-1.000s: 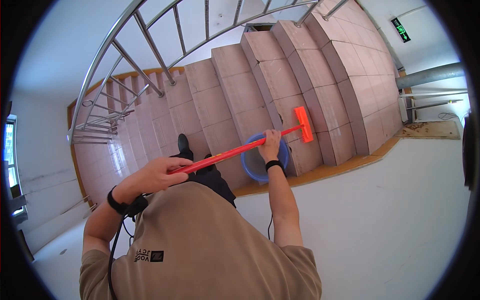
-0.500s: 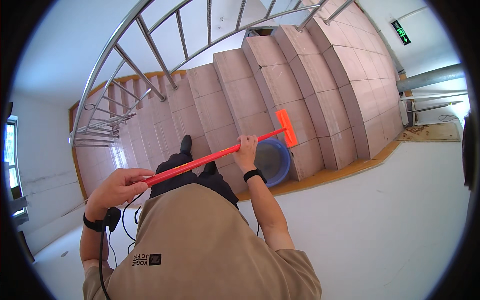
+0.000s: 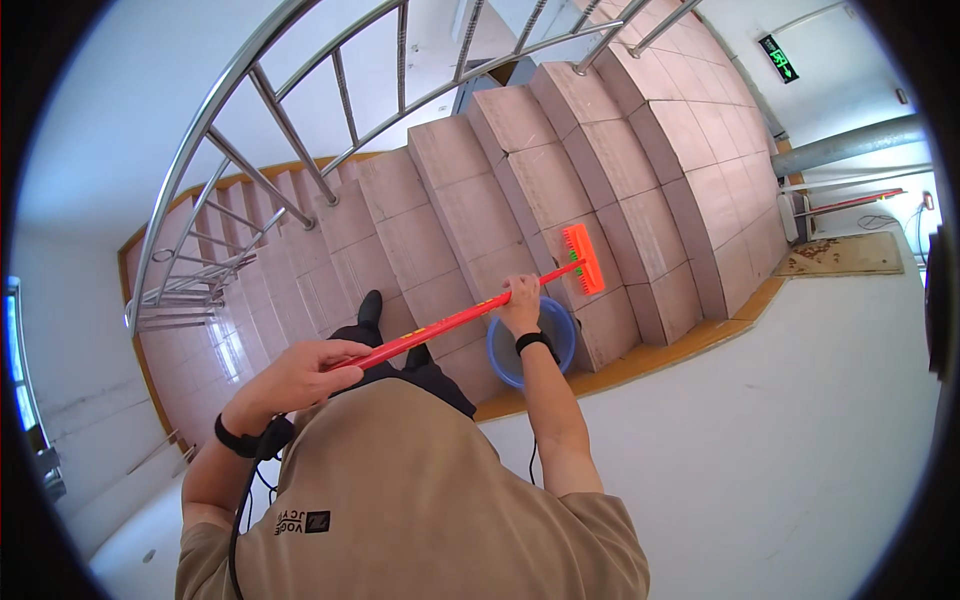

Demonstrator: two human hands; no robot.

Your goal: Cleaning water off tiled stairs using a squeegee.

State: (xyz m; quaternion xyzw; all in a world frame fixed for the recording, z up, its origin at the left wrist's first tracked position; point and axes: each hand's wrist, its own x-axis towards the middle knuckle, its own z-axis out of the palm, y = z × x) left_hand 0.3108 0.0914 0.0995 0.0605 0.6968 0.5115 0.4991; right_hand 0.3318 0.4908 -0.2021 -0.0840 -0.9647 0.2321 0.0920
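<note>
I hold a scrub brush (image 3: 430,330) with a long red handle, slanting up to the right across my body. My left hand (image 3: 305,375) is closed round the handle's lower end. Farther along, close to the head, my right hand (image 3: 521,304) grips the same handle. The orange brush head (image 3: 588,260) is over the tiled steps, its orange and green bristles showing on the left side. Below my right hand stands a blue basin (image 3: 568,338), partly covered by my hand and forearm; it seems to hold greyish liquid.
Pinkish tiled steps (image 3: 460,215) rise to the right and descend to the left. A metal railing (image 3: 270,100) runs along their far side. White wall (image 3: 700,440) lies on the near right. A grey pipe (image 3: 850,146) and a long-handled red tool (image 3: 860,201) are at the far right.
Both hands and the brush have shifted right. The brush has rolled, so its bristles now show. The camera view has also shifted slightly.
</note>
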